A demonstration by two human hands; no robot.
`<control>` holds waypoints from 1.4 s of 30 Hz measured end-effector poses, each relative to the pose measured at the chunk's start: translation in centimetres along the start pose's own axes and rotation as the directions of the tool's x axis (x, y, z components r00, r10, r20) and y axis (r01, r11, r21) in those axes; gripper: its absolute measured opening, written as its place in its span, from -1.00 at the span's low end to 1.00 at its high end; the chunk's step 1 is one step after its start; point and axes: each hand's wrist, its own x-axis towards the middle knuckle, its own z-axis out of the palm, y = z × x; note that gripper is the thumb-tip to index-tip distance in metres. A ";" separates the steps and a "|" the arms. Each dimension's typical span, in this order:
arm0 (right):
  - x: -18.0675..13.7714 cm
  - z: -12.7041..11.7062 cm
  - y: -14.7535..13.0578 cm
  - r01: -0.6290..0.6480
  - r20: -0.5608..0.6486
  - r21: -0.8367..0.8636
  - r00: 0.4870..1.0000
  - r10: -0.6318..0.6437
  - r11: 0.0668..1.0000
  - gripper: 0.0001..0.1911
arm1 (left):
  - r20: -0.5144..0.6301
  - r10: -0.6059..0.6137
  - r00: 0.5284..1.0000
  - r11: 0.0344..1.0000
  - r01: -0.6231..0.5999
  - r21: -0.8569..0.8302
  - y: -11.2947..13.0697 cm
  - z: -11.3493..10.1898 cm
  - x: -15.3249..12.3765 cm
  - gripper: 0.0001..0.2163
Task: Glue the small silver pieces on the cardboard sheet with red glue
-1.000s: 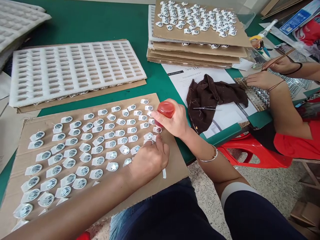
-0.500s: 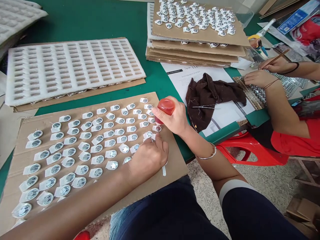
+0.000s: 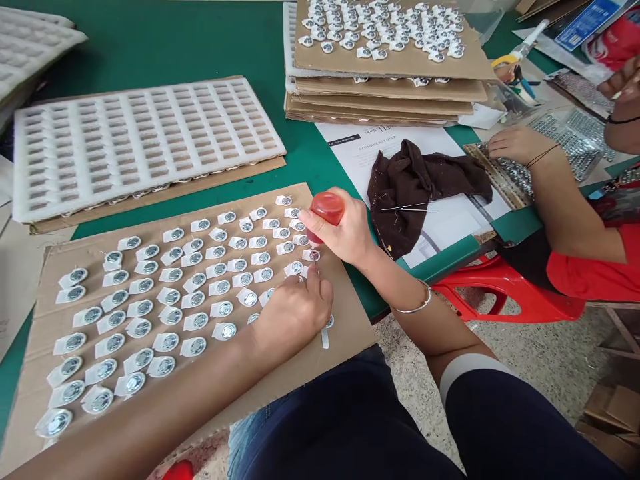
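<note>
My right hand (image 3: 345, 233) is closed around a red-handled tool (image 3: 325, 210) whose thin tip points down at a small round silver piece (image 3: 313, 255) on a white tab. My left hand (image 3: 295, 310) rests as a loose fist on the cardboard sheet (image 3: 345, 333) just below that piece; what its fingertips pinch is hidden. Rows of several silver pieces on white tabs (image 3: 170, 293) cover the sheet to the left of my hands. A thin white strip (image 3: 325, 337) lies by my left hand.
A white foam tray (image 3: 145, 137) with many slots lies behind on the green table (image 3: 200, 40). A stack of cardboard sheets (image 3: 385, 100) with more pieces stands at the back. A dark brown cloth (image 3: 415, 187) lies on paper. Another person's hand (image 3: 517, 143) rests on shiny strips at right.
My hands stay on the same spot, shifted slightly as the view drifted. The other person's far hand with the stick has lifted toward the right edge.
</note>
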 end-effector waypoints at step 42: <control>-1.2 -2.5 -1.3 -0.006 -0.026 0.051 1.000 0.007 0.999 -0.63 | 0.264 -0.330 0.906 0.402 0.388 -0.830 -6.3 -0.5 0.4 -0.84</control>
